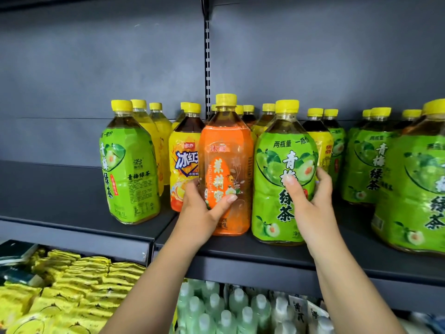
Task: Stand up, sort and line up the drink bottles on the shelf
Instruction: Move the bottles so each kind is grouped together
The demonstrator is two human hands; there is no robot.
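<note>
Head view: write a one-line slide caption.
Left hand grips the upright orange bottle, right hand the green bottle beside it, at the shelf front.

The shelf point(277, 251) was dark grey metal with a matt, faintly mottled painted finish, and its back panel point(96, 68) looked the same; a slotted metal upright point(207, 56) ran down between the panels. The orange-label bottle point(226, 165) was clear plastic wrapped in a glossy film sleeve that caught the light, topped by a ribbed yellow plastic cap point(225, 100). The green-label bottle point(284, 184) beside it wore a shiny, slightly wrinkled plastic sleeve. On the lower level, the yellow packets point(72, 285) had crinkled glossy wrappers, and the pale bottles point(216, 309) were translucent, frosted-looking plastic.
</note>
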